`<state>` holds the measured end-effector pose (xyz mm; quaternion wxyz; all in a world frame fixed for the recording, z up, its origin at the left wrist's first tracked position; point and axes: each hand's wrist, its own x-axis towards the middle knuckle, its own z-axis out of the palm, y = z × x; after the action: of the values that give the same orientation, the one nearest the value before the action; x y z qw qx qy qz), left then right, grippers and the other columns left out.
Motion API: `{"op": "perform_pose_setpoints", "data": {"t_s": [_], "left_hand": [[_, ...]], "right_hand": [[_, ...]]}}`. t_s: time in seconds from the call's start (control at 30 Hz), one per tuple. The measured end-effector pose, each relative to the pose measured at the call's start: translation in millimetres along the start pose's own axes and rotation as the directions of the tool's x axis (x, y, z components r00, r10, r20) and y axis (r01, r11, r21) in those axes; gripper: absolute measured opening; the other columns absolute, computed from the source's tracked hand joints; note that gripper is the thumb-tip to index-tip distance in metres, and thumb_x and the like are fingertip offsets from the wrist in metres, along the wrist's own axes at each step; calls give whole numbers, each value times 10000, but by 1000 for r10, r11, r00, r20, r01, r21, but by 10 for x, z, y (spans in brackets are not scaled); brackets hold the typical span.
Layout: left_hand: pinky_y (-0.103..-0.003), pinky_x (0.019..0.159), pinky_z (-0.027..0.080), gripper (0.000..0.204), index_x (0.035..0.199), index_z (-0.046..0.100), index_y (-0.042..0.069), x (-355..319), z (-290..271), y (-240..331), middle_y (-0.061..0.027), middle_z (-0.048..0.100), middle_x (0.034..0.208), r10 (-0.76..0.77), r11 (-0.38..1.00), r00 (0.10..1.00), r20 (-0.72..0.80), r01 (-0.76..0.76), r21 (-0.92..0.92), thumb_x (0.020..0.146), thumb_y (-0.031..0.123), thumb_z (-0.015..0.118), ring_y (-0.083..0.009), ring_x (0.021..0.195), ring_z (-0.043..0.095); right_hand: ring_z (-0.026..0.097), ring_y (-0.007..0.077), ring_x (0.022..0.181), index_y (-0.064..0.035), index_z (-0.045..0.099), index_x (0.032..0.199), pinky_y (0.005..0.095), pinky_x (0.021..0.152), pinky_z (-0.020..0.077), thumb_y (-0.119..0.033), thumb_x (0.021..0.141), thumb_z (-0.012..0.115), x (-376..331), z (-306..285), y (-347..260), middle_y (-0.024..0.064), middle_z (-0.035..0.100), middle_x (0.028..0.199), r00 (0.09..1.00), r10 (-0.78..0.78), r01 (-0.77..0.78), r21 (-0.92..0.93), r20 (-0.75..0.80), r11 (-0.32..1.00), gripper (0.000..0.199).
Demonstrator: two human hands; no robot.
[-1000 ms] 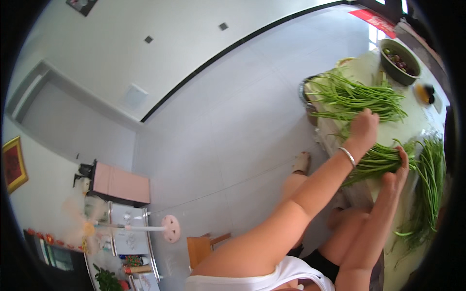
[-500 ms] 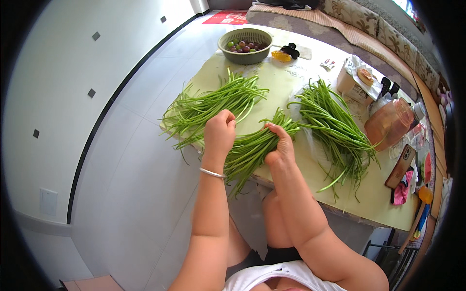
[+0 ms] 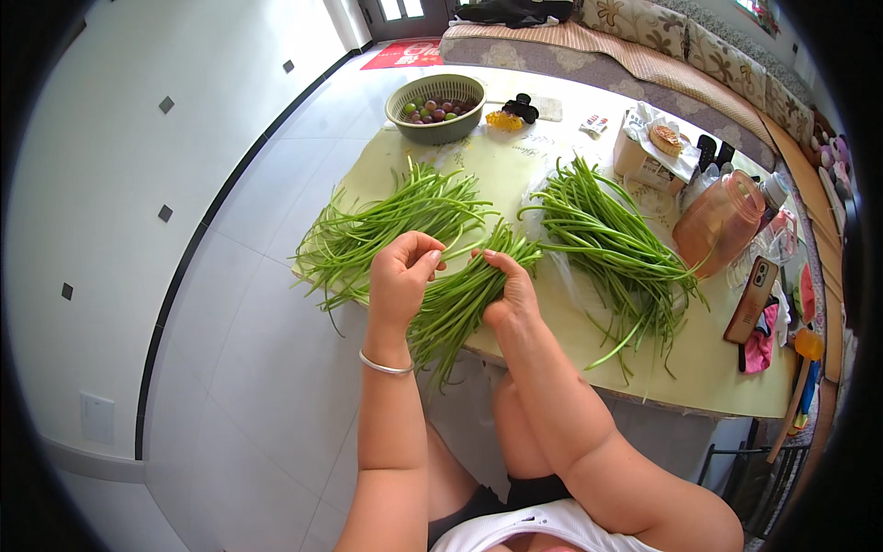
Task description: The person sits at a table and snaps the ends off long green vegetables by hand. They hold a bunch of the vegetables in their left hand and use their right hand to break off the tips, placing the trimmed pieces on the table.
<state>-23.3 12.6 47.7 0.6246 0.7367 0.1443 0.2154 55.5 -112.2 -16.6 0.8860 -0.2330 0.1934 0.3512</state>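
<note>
A bunch of long, thin green vegetable stalks [image 3: 457, 302] is gripped in my right hand [image 3: 512, 293], the thumb laid across it near the upper ends. Its lower ends hang over the table's near edge. My left hand [image 3: 401, 271] is just left of the bunch's upper end, thumb and fingers pinched together. Whatever is between those fingertips is too small to make out. Beyond my left hand lies a loose pile of the same stalks [image 3: 395, 221]. Another, thicker pile of stalks [image 3: 612, 248] rests to the right of my right hand, partly on clear plastic.
On the pale yellow table [image 3: 552, 368] stands a green basket [image 3: 436, 132] of grapes, near a black hair claw [image 3: 521, 108]. At right are a box [image 3: 644, 161] with a pastry on it, a pinkish jar [image 3: 720, 224] and a phone [image 3: 751, 299]. A sofa [image 3: 607, 69] runs behind.
The view has shifted slightly, so the table sits a little lower and further left. My left hand's fingers have turned toward the bunch. My right hand keeps its hold on the stalks.
</note>
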Motion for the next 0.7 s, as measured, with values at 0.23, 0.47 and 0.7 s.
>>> {"op": "perform_pose_setpoints", "data": {"t_s": [0.23, 0.47, 0.7], "left_hand": [[-211, 574, 417, 63, 863, 637, -14, -61, -128, 52, -15, 621, 717, -58, 991, 985, 164, 37, 126, 830, -5, 584, -65, 640, 542], [-223, 551, 422, 50, 801, 642, -10, -69, -302, 21, -8, 613, 669, -32, 901, 999, 17, 21, 434, 783, 21, 606, -64, 600, 528], [-266, 534, 423, 112, 851, 650, -17, -117, -279, 59, -45, 602, 644, -1, 825, 1000, 29, -15, 565, 760, 46, 629, -107, 569, 530]], "right_hand": [[615, 271, 860, 51, 631, 1065, 433, 877, 501, -119, 759, 671, 33, -22, 25, 139, 654, 943, 994, 21, -29, 82, 103, 996, 352], [614, 277, 884, 25, 639, 1042, 453, 888, 495, -109, 762, 689, -9, 16, 8, 129, 656, 952, 993, 46, -59, 122, 105, 991, 314], [620, 284, 853, -15, 644, 909, 471, 859, 510, -87, 758, 707, 35, -22, 36, 105, 651, 905, 998, 33, -38, 95, 52, 995, 179]]}}
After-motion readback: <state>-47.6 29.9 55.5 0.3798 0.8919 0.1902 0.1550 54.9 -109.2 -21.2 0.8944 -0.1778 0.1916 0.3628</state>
